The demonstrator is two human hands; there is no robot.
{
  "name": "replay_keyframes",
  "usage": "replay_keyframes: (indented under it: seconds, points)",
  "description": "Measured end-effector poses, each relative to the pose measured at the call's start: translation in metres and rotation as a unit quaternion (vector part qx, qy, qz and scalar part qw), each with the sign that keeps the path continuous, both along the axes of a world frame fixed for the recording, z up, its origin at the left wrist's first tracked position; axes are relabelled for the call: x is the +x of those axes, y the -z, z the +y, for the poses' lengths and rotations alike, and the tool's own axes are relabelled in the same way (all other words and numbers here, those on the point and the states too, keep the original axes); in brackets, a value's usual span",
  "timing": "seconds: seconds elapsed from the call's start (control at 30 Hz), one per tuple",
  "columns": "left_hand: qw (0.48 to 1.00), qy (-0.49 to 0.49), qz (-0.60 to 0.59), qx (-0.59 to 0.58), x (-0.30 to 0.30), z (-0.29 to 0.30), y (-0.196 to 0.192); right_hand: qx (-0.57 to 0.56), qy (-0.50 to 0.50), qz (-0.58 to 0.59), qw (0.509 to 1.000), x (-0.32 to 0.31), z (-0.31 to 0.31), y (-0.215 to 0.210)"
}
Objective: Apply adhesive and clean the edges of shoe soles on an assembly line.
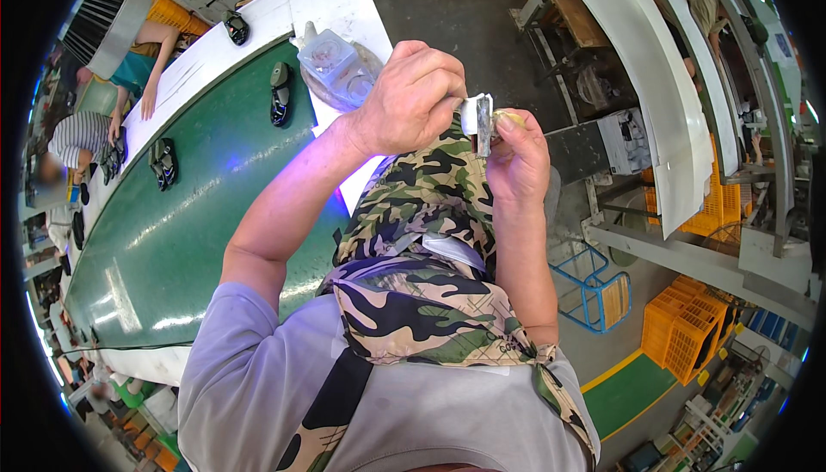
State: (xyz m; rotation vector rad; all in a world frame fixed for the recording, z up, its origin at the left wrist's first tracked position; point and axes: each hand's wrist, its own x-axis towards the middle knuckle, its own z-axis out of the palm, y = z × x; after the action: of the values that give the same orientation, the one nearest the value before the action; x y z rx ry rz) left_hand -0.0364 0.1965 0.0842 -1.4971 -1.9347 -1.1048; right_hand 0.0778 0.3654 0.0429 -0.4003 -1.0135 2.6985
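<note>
In front of my apron, my two hands meet at a small flat piece (479, 123), white on one side and shiny grey on the other; its kind cannot be told. My right hand (522, 154) is closed on its right edge between thumb and fingers, with something yellowish at the fingertips. My left hand (411, 100) is closed too, its thumb and fingers pinched at the piece's upper left edge. Just beyond my left hand, a translucent bluish compartment box (334, 61) holds small items I cannot make out. A dark shoe (280, 93) lies on the green conveyor belt (206, 214).
More dark shoes (162, 164) lie on the belt, and one shoe (235, 28) on its white border (194, 55). Co-workers' arms (153, 67) reach in at the far left. To the right stand a white panel rack (645, 93), a blue-framed stool (594, 289) and orange crates (684, 326).
</note>
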Motion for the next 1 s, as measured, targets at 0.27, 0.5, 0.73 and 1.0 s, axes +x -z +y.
replay_keyframes:
  seconds: [0.27, 0.5, 0.73, 1.0]
  points:
    - [0.998, -0.055, 0.015, 0.026, 0.012, 0.003, 0.007, 0.007, 0.02, 0.004, 1.0, -0.001, -0.001, 0.003]
    - [0.994, -0.014, -0.101, 0.05, 0.015, -0.003, 0.005, 0.02, 0.033, -0.009, 0.999, 0.0, 0.003, 0.007]
    - [0.995, -0.006, -0.093, -0.029, 0.015, -0.001, -0.004, 0.028, 0.037, 0.006, 0.999, 0.0, 0.0, -0.004]
    - [0.996, -0.023, -0.079, -0.032, 0.017, 0.004, -0.001, 0.038, 0.042, 0.001, 0.998, -0.001, 0.002, 0.001]
